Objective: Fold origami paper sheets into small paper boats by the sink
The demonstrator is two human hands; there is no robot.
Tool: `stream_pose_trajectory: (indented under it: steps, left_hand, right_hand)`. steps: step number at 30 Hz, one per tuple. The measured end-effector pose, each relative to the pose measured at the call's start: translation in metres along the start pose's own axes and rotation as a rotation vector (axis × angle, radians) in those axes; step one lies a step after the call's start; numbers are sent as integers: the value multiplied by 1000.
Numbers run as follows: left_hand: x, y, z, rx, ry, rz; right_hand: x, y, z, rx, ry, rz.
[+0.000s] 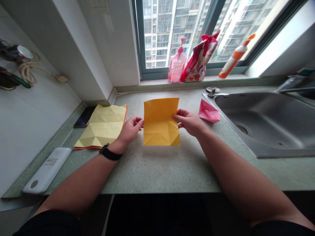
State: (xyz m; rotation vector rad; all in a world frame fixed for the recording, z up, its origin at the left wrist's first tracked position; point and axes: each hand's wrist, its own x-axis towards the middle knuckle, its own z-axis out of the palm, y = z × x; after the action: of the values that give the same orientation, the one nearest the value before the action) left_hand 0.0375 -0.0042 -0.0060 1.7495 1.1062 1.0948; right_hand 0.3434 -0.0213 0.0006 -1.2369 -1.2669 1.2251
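An orange sheet of paper (160, 122), creased with fold lines, is held just above the speckled green counter (157, 173). My left hand (130, 129) pinches its left edge, fingers closed on the paper. My right hand (189, 122) grips the right edge the same way. A black watch sits on my left wrist. A small folded pink paper figure (208, 112) lies to the right of my right hand, by the sink rim.
A stack of creased yellow sheets (103, 126) lies at left, with a dark phone (85, 117) behind and a white remote-like device (46, 170) nearer. A steel sink (265, 121) fills the right. On the windowsill stand a pink pump bottle (176, 67), red pouch (199, 60) and orange bottle (235, 57).
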Motion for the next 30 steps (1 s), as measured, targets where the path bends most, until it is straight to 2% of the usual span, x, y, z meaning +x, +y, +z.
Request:
stream_pose_trajectory:
  steps: [2, 3, 5, 6, 7, 10, 12, 14, 17, 21, 27, 30]
  left_hand:
    - [1, -4, -1, 211, 36, 96]
    - [0, -5, -1, 311, 36, 172]
    - [-3, -3, -2, 454, -47, 329]
    - [-5, -1, -2, 489, -122, 391]
    - [-7, 2, -2, 504, -205, 443]
    - [-12, 7, -2, 486, -450, 549]
    - [-13, 8, -3, 477, -563, 566]
    - [-13, 7, -4, 492, -622, 545]
    - [-12, 4, -5, 522, -652, 519]
    - [-12, 4, -4, 511, -640, 555]
    - [-12, 14, -3, 417, -563, 647]
    - [-13, 17, -3, 380, -493, 648]
  right_hand:
    - [3, 5, -4, -273, 42, 83]
    - [3, 7, -6, -441, 101, 74]
    - [3, 8, -9, -733, 217, -47]
    - [3, 8, -10, -820, 232, -136]
    - [2, 7, -11, -865, 205, -225]
    - [0, 7, -10, -902, -8, -423]
    - [1, 10, -9, -949, -134, -461]
    - [3, 13, -8, -985, -218, -430]
    - [6, 16, -8, -987, -254, -385]
    - [7, 15, -11, -972, -254, -385]
    - [7, 12, -16, -937, -220, -314]
    - [8, 11, -19, -894, -223, -265]
